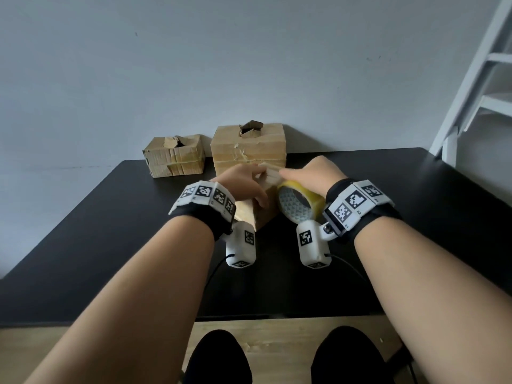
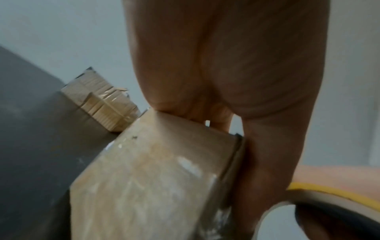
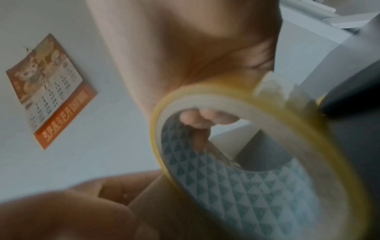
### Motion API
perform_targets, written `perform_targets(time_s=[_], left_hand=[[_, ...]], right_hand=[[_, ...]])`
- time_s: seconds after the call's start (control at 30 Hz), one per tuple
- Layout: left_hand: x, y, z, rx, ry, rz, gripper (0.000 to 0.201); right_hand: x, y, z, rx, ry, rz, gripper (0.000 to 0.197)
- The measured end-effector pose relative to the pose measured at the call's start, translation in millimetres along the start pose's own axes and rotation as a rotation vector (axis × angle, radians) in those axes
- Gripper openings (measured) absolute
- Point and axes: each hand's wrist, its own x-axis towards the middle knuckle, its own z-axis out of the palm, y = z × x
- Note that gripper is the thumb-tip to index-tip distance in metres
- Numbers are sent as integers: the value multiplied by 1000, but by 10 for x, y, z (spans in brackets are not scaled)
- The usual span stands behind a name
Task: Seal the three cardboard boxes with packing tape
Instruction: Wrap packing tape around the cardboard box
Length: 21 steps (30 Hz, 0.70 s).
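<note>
Both hands cover the top of the near box [image 1: 260, 214], hiding its flaps and any tape there. In the blurred right wrist view, the calendar [image 3: 48, 91] left of the tape roll [image 3: 246, 162] is unreadable.

Light: soft, dim, even daylight; no hard shadows.
Glare: pale sheen on the black table [image 1: 83, 217] and on the taped nearest box [image 2: 154, 178].
Blur: head view fairly sharp; both wrist views smeared and soft.
Distortion: the head view's wide lens bows its edges.
Focus: wall calendar [image 3: 49, 91] unreadable.
</note>
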Motion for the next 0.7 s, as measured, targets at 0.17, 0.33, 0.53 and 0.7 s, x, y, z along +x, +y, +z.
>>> perform_targets(time_s=[0.17, 0.33, 0.53, 0.7], left_hand=[[33, -88, -117, -357, 86, -74, 70], [50, -132, -102, -510, 92, -121, 60], [60, -177, -143, -586, 107, -139, 49], [62, -190, -149, -630, 115, -156, 44]], right_hand=[[-6, -165, -212, 358, 50, -106, 37], [-13, -89, -161, 488, 20, -101, 34], [39, 51, -97, 250, -45, -25, 32], [42, 174, 39, 89, -48, 27, 43]])
